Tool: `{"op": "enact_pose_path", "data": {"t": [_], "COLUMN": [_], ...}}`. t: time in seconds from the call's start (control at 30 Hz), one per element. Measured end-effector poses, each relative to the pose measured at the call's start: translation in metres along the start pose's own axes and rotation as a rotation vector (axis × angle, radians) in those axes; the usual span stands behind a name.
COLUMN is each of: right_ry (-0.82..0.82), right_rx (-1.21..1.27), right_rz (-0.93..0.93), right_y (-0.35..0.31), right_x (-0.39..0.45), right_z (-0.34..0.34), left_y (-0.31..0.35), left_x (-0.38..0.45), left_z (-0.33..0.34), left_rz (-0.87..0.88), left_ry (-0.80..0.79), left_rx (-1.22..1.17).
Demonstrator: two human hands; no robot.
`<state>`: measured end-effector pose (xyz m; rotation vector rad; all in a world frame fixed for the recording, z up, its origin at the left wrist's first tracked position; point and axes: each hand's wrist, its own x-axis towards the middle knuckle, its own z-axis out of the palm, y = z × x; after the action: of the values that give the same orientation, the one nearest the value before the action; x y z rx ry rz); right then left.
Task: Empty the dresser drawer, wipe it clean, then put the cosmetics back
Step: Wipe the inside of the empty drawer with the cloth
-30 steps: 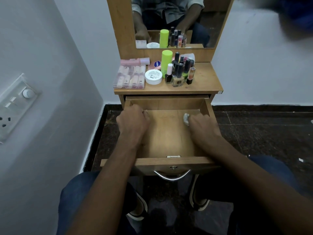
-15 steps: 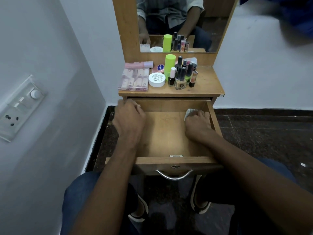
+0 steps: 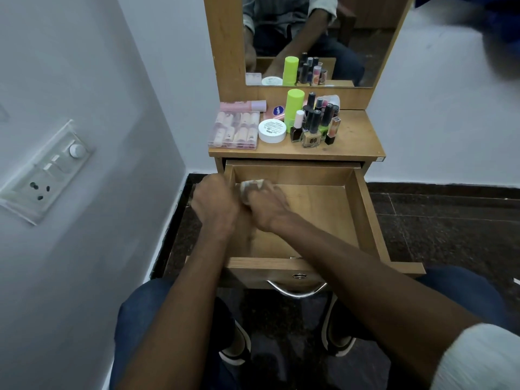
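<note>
- At centre frame, the drawer stands pulled out, its wooden floor bare.
- Right hand — fingers curled round a pale cloth — presses it into the drawer's upper-left corner.
- Left hand rests on the drawer's left wall, fingers bent over the rim.
- Above, on the dresser top, cosmetics stand clustered — nail polish bottles, a white jar, a green tube, a clear case.

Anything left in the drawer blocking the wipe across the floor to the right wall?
Nothing visible. The right hand presses the cloth into the back-left corner beside the left hand; the drawer floor to the right is bare wood. The cosmetics stand on the dresser top.
</note>
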<state>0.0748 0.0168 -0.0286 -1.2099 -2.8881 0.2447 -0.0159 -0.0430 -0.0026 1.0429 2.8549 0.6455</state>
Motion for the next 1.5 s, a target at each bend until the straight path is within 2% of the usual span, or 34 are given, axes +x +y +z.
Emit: {"op": "enact_pose_path", "data": {"t": [0.1,0.27,0.4,0.53,0.63,0.8,1.03,1.1,1.3,1.5], "right_ry": [0.035,0.023,-0.017,-0.071,-0.044,-0.072,-0.176,-0.179,-0.079,-0.073], "right_rx": [-0.054,-0.222,-0.322,-0.323,-0.300,-0.257,0.095,0.130,0.097,0.041], "right_rz": [-0.099,-0.130,0.017,0.263,0.318,0.220,-0.051,-0.069,0.076,0.357], "right_y": [-0.017,-0.018,0.003,0.069,0.101,0.084,-0.006,-0.023,-0.015,0.053], "right_x": [0.005,0.002,-0.021,-0.054,-0.070,-0.067,-0.052,-0.050,-0.055,-0.074], "right_z": [-0.001,-0.001,-0.009,-0.030,-0.031,-0.026,-0.006,-0.006,-0.022,-0.041], "left_y": [-0.001,0.000,0.001,0.001,0.001,0.000,-0.001,-0.001,0.000,-0.001], "left_x": [0.000,-0.004,-0.006,-0.006,-0.005,-0.004,-0.002,-0.002,-0.004,-0.003], "left_z": [0.001,-0.001,-0.002,-0.001,-0.001,0.000,0.001,0.001,0.002,0.003], "left_rz": [-0.008,0.041,0.071,0.087,0.078,0.023,-0.001,0.006,0.036,0.058], "left_ry": [0.008,0.013,-0.006,-0.008,-0.012,0.005,0.022,0.028,0.017,-0.013], "left_rx": [0.004,0.040,0.093,0.111,0.100,0.021,0.027,0.030,0.036,0.047]}}
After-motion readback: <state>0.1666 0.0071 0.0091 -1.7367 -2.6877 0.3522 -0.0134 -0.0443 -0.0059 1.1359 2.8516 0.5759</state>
